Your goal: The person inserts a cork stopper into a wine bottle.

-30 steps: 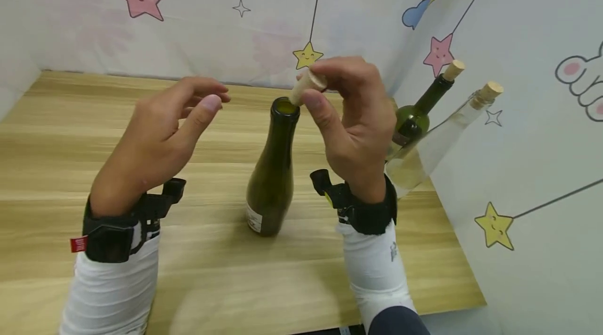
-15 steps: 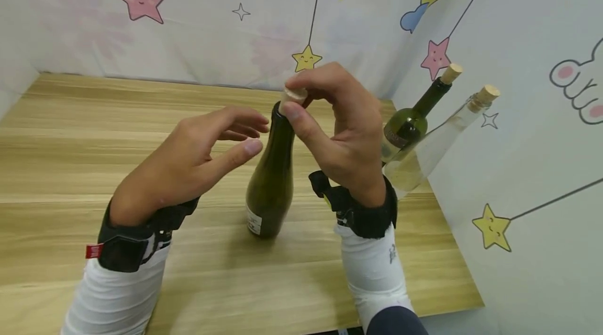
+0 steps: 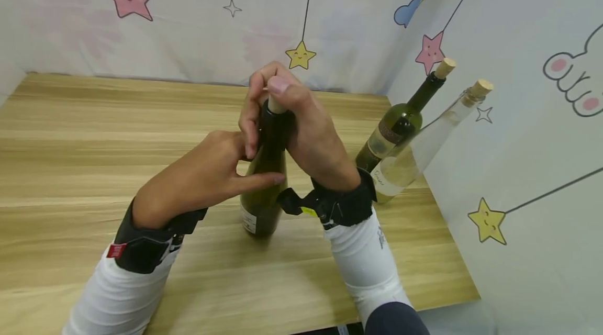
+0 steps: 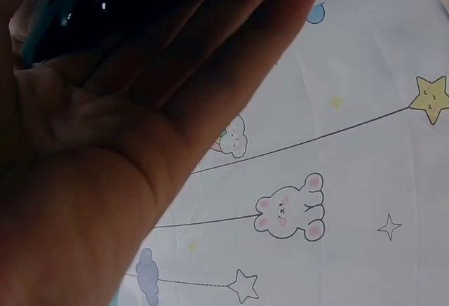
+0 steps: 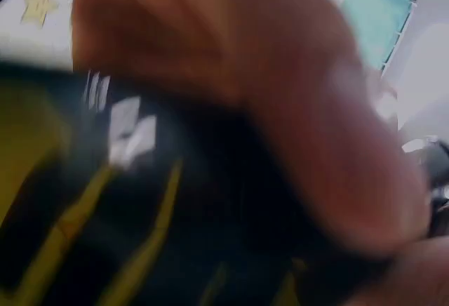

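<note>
A dark green wine bottle [image 3: 261,208] stands upright on the wooden table, a pale cork [image 3: 275,106] in its mouth. My right hand [image 3: 314,133] wraps its fingers around the neck, with the thumb over the cork's top. Lower down, my left hand [image 3: 200,174] holds the bottle's body, its thumb across the front and its fingers mostly hidden behind. The left wrist view has the dark glass against the palm side of the fingers. Close up in the right wrist view, the bottle's glass fills the lower part, with the thumb [image 5: 351,158] blurred beside it.
To the right stand a labelled green bottle [image 3: 395,128] and a clear glass bottle [image 3: 414,159], both with corks in. The wooden table [image 3: 94,131] meets a patterned wall covering at the back and right.
My right hand has brought the cork left into the bottle's mouth and moved from pinching it to gripping the neck, thumb on top. My left hand has come right onto the bottle.
</note>
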Tool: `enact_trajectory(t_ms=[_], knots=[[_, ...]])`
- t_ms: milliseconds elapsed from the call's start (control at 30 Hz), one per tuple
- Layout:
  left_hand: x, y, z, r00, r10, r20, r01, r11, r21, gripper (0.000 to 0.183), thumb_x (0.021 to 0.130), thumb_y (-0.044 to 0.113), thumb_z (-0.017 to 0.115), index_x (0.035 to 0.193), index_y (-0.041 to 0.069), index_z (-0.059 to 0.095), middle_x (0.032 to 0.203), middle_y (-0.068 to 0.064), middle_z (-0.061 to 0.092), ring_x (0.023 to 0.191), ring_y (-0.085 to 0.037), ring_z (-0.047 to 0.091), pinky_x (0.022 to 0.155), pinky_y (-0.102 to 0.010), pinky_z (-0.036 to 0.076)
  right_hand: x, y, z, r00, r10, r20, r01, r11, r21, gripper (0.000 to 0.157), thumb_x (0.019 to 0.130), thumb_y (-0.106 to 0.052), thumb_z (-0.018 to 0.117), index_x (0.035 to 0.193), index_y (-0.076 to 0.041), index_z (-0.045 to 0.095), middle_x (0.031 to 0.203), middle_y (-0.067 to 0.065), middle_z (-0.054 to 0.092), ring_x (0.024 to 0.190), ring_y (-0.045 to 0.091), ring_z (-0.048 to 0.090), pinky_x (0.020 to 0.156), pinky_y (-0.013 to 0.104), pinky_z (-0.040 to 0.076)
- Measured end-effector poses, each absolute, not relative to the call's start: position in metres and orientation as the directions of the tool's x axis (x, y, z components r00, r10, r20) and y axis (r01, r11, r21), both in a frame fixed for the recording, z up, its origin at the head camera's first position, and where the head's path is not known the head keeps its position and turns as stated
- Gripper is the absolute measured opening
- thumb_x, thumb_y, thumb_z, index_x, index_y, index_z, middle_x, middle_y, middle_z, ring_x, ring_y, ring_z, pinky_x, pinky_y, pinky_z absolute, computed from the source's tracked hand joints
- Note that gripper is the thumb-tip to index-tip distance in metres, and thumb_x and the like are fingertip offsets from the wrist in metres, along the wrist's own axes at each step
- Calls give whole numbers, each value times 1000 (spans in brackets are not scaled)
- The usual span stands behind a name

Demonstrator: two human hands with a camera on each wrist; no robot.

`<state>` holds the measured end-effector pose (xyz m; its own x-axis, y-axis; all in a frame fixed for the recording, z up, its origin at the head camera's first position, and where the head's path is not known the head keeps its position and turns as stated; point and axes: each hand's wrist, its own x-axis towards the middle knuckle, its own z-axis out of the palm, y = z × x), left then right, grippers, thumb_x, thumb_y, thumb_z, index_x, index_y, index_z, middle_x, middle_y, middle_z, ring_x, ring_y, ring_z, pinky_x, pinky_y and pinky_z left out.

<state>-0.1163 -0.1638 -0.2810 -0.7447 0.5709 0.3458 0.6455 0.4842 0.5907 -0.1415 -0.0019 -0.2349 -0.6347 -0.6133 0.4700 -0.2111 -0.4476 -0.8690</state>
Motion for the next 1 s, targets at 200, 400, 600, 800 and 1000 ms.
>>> enact_trajectory(t_ms=[200,400,600,800,1000], knots=[[-116,-161,-273,-757,593,273,608,487,627,21,88,25,79,98,11,67,93,0,73,86,-13,69,72,-34,58,-139,-8,-231,-620,-545,564,-300,-500,-812,38,93,-10,20,70,-7,49,49,2,41,38,18,37,35,31,34],[-116,-162,-276,-765,583,272,604,506,615,25,90,29,77,101,9,67,87,-1,70,78,-14,65,65,-33,55,-143,-5,-239,-611,-564,555,-292,-491,-821,38,99,-14,21,77,-6,51,54,2,47,44,19,43,43,31,39],[-113,-176,-279,-784,593,184,565,558,609,58,88,40,74,135,11,57,126,-12,68,112,-26,66,91,-51,56,-141,20,-262,-554,-691,465,-319,-340,-885,43,106,-29,49,117,12,48,92,11,65,91,23,63,87,31,51],[-107,-199,-270,-810,551,200,548,589,594,55,89,35,75,139,18,56,133,-7,64,120,-33,62,94,-61,51,-122,43,-250,-591,-610,528,-658,-14,-752,22,94,23,50,113,13,49,93,21,65,91,25,64,85,34,54],[-108,-207,-265,-786,484,385,617,577,535,40,92,20,75,130,18,64,121,-2,72,110,-30,70,79,-55,58,-99,105,-235,-676,-311,668,-711,39,-702,33,101,-19,59,109,11,52,91,23,70,87,32,69,85,32,57]])
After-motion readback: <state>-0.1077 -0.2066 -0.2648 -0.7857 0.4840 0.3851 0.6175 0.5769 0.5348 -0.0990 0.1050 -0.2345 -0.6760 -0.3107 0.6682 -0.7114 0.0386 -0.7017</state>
